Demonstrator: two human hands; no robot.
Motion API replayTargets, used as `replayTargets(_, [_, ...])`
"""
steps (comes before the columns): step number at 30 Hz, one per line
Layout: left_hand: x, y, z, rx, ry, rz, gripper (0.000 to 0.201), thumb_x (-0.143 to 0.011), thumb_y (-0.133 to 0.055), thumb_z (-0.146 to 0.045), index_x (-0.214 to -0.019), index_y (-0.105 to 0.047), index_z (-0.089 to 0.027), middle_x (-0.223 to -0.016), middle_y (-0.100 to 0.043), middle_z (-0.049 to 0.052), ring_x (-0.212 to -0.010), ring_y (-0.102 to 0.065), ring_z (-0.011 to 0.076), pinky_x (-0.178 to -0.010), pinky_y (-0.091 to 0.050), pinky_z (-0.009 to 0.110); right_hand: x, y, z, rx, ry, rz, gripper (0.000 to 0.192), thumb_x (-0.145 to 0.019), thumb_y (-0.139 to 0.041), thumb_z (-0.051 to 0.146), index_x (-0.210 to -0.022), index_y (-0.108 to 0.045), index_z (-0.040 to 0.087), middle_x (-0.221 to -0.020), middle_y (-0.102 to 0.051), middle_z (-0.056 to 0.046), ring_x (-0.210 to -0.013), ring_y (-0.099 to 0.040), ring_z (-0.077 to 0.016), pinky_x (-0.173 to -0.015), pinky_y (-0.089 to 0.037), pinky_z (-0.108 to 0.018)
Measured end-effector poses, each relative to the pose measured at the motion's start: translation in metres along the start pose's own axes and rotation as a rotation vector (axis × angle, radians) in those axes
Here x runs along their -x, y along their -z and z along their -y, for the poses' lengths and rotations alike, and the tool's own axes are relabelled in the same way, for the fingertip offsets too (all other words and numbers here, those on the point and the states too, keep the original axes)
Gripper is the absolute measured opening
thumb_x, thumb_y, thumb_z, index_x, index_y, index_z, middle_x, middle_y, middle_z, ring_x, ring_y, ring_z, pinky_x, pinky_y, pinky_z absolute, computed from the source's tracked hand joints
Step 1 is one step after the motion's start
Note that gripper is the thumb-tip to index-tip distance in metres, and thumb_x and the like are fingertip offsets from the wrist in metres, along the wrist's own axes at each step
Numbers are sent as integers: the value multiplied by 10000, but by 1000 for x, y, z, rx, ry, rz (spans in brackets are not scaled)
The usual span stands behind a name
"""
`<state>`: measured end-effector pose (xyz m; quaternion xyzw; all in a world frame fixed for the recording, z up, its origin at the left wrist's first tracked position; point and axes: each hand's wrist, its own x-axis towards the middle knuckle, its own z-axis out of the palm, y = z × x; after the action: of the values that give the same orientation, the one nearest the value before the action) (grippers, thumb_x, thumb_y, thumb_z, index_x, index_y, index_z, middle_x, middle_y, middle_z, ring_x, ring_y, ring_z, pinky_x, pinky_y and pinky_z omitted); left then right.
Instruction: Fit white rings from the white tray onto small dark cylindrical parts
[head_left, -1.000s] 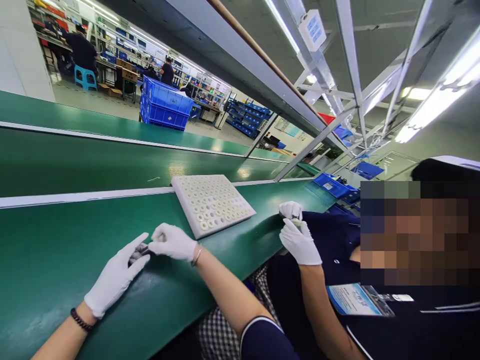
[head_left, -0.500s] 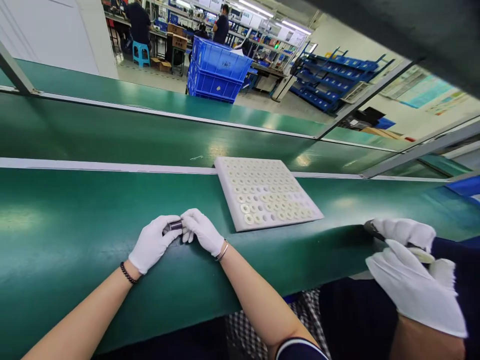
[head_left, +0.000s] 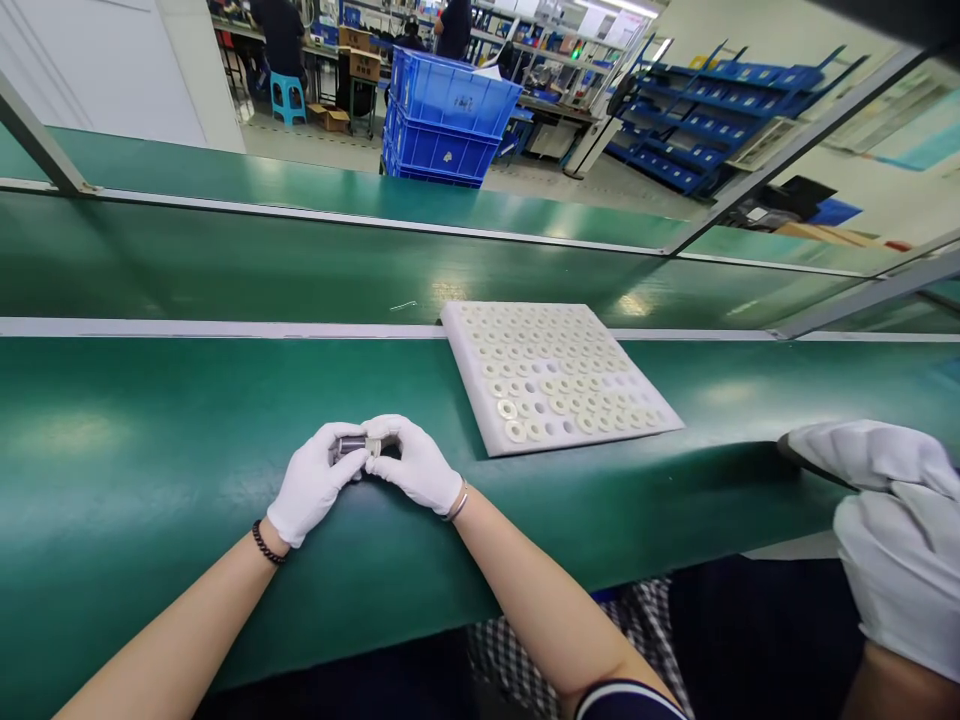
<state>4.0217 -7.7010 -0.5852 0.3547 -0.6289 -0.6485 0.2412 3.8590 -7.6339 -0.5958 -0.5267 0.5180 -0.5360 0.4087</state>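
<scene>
Both my hands wear white gloves and rest on the green bench (head_left: 150, 440). My left hand (head_left: 311, 482) and my right hand (head_left: 415, 465) meet around a small dark metal cylinder (head_left: 350, 444), fingertips pinching it from either side. A white foam tray (head_left: 469, 345) with rows of round holes, many holding pale rings, lies just right of my right hand.
A co-worker's white-gloved hands (head_left: 892, 530) hold something dark at the right edge. A green conveyor belt (head_left: 225, 270) runs behind the bench. Stacked blue crates (head_left: 446, 120) and blue shelving (head_left: 720, 100) stand on the floor beyond, where people sit at benches.
The view swung down from the ceiling onto the bench. My hands came together on the dark cylinder and closed more tightly around it. The co-worker's hands slid toward the right edge.
</scene>
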Motion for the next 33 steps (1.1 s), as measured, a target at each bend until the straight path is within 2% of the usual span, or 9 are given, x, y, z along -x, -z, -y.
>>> replayTargets(4, [0,0,-4,42,0,11,361,-827,-630,-430,-1082,-567,-183,-866,-666,26,-701,-617,154,-690,-529,307,0,-1,-2,83,57,-37,286,-739,-726,199,-987,-584,207,-1110,-621,-48,-999,-618,-170,-929,-498,-368])
replayTargets(9, [0,-1,-4,49,-27,14,334,-834,-622,-409,-1081,-569,-191,-1011,-670,46,-847,-645,175,-750,-528,304,1,-2,-3,239,196,-86,225,-755,-720,174,-941,-603,220,-1103,-639,-52,-1088,-600,-193,-972,-479,-379])
replayTargets(13, [2,0,-7,30,-49,18,285,-874,-564,-413,-1048,-573,-188,-849,-658,14,-745,-629,157,-709,-528,290,-2,-1,-1,418,338,27,82,-848,-604,155,-867,-585,232,-917,-637,-38,-896,-620,-165,-831,-527,-336])
replayTargets(15, [3,1,-11,-12,-84,11,281,-923,-474,-419,-1015,-590,-180,-788,-644,11,-706,-615,153,-697,-525,288,-4,-1,1,475,426,72,101,-889,-538,146,-837,-571,226,-828,-611,-29,-795,-602,-147,-752,-532,-306])
replayTargets(20, [2,3,-15,-87,-138,-20,344,-955,-388,-405,-1007,-617,-154,-827,-673,48,-781,-645,172,-730,-537,283,-5,0,1,549,656,-33,128,-902,-520,103,-894,-583,215,-887,-637,-43,-852,-619,-136,-784,-538,-291])
replayTargets(24, [-1,5,-11,17,-78,-63,362,-945,-389,-436,-989,-603,-147,-901,-694,81,-758,-665,183,-713,-560,302,-3,1,0,572,739,-91,162,-890,-525,85,-898,-602,228,-911,-660,-45,-947,-637,-153,-856,-540,-322])
replayTargets(27, [-2,5,-9,63,-61,-67,379,-933,-425,-478,-1048,-596,-160,-909,-700,65,-772,-673,183,-754,-564,315,2,1,1,553,627,-163,127,-856,-596,132,-949,-611,217,-1038,-666,-75,-1028,-637,-175,-894,-537,-334])
replayTargets(30, [-1,3,-9,-8,-48,-18,375,-879,-538,-472,-1089,-609,-169,-882,-707,39,-766,-674,174,-781,-560,310,6,0,2,413,305,-178,257,-850,-632,261,-1094,-583,196,-1000,-681,-70,-916,-665,-165,-854,-550,-322])
replayTargets(33, [0,0,-7,-44,-43,22,412,-831,-591,-451,-1135,-600,-174,-950,-717,46,-809,-686,187,-798,-566,332,8,-1,1,241,43,-165,325,-898,-564,368,-1164,-555,180,-888,-678,-44,-736,-657,-132,-739,-556,-294])
